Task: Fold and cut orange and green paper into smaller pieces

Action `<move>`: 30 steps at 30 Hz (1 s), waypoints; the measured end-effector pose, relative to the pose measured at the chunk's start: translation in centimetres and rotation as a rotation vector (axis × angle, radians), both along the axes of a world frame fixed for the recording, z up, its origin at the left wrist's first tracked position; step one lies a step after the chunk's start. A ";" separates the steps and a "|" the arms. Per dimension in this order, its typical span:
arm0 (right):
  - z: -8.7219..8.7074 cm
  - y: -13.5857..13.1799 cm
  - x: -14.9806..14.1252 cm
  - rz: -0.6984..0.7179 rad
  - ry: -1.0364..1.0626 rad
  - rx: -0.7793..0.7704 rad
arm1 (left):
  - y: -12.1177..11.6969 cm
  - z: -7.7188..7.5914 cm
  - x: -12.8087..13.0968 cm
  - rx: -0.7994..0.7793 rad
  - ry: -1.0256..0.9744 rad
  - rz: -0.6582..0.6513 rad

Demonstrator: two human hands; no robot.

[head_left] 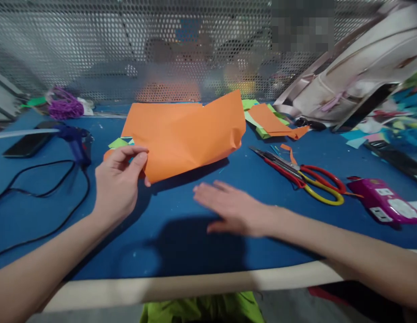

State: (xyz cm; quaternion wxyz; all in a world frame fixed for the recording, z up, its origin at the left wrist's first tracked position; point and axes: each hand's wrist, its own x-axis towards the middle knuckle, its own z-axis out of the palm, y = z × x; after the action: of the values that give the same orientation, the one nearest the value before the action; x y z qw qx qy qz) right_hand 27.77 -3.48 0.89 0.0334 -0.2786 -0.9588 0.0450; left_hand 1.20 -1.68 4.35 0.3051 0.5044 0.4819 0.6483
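A large folded sheet of orange paper (184, 134) lies on the blue table mat (181, 242), its right part lifted. My left hand (119, 181) pinches the sheet's near left corner between thumb and fingers. My right hand (233, 208) hovers flat and open just above the mat, a little in front of the sheet, fingers pointing left; it holds nothing and is slightly blurred.
Scissors (305, 175) with red and yellow handles lie right of the sheet, a purple stapler (385, 199) beyond them. Orange and green paper scraps (272, 121) and a pale bag (356, 72) sit at back right. At left are a glue gun (75, 139), black cable (43, 195) and phone (26, 143). A perforated screen (127, 45) closes the back.
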 end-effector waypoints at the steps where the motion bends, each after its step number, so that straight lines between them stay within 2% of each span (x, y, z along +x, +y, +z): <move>1: 0.1 1.1 0.9 -0.218 -0.013 0.009 | -0.1 0.1 -0.1 0.010 -0.009 0.007; 3: 0.5 3.1 3.2 -0.638 -0.063 0.115 | -0.2 0.6 -0.1 0.040 -0.039 0.008; 4: 0.8 3.7 4.2 -0.757 -0.069 0.196 | -0.2 0.8 0.0 0.053 -0.055 0.002; 5: 1.0 3.9 4.8 -0.781 -0.055 0.245 | -0.2 1.1 0.0 0.060 -0.067 -0.005; 7: 1.1 3.2 4.8 -0.638 -0.020 0.238 | -0.2 1.4 0.2 0.060 -0.081 -0.001; 10: 0.6 1.4 3.2 -0.314 0.045 0.105 | -0.5 1.4 0.4 -0.024 -0.082 0.015; 11: 0.5 1.0 2.8 -0.268 0.066 0.068 | -0.6 1.3 0.4 -0.068 -0.078 0.011; 13: 0.5 0.9 2.8 -0.319 0.143 0.028 | -1.0 1.1 0.3 -0.153 -0.053 -0.023; 16: 1.6 1.4 4.4 -0.578 0.355 -0.011 | -1.5 0.9 0.3 -0.250 0.056 -0.088; 19: 2.7 1.3 6.4 -0.753 0.660 -0.156 | -2.1 0.8 0.8 -0.357 0.215 -0.143; 22: 2.5 0.4 7.4 -0.779 0.983 -0.415 | -2.7 0.4 1.6 -0.469 0.365 -0.244; 24: 1.9 -0.4 7.6 -0.742 1.089 -0.572 | -3.0 0.0 1.9 -0.513 0.440 -0.310; 27: 1.3 -1.2 7.7 -0.705 1.069 -0.692 | -3.2 -0.4 2.1 -0.541 0.509 -0.376; 30: 1.5 -1.4 7.4 -0.754 0.997 -0.678 | -3.2 -0.3 2.3 -0.584 0.490 -0.392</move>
State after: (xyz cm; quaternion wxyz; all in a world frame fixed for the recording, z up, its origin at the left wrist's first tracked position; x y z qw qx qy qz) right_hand 35.15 -4.93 2.41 0.3927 -0.5327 -0.6010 0.4481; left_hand 3.46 -4.85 4.06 0.4291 0.6181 0.5983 0.2755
